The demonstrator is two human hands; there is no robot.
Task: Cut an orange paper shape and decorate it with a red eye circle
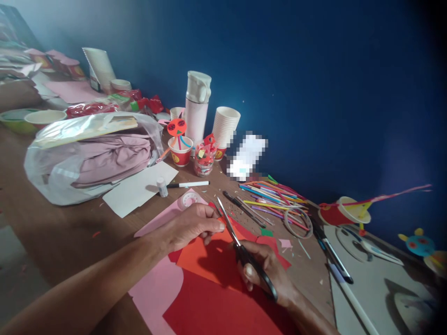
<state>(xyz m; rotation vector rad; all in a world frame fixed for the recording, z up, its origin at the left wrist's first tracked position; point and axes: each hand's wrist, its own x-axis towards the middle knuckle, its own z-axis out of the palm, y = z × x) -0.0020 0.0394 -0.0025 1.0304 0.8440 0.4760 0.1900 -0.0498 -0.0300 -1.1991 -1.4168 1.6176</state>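
My right hand (263,267) is wrapped round the black handles of a pair of scissors (233,228), whose blades are parted and point up and away. Just left of the blades my left hand (197,225) pinches a small orange piece of paper (221,223) between thumb and fingers. Beneath both hands lie an orange sheet (206,258), a large red sheet (216,307) and pink paper (159,279). A roll of tape (189,200) sits on pink paper behind my left hand.
A plastic bag (52,181) with cloth lies left. Behind stand a tumbler (196,116), stacked cups (226,125), a decorated cup (180,156) and a jar (204,163). Coloured sticks (272,197) lie right, near another decorated cup (333,215). At far left shows another person's arm (17,95).
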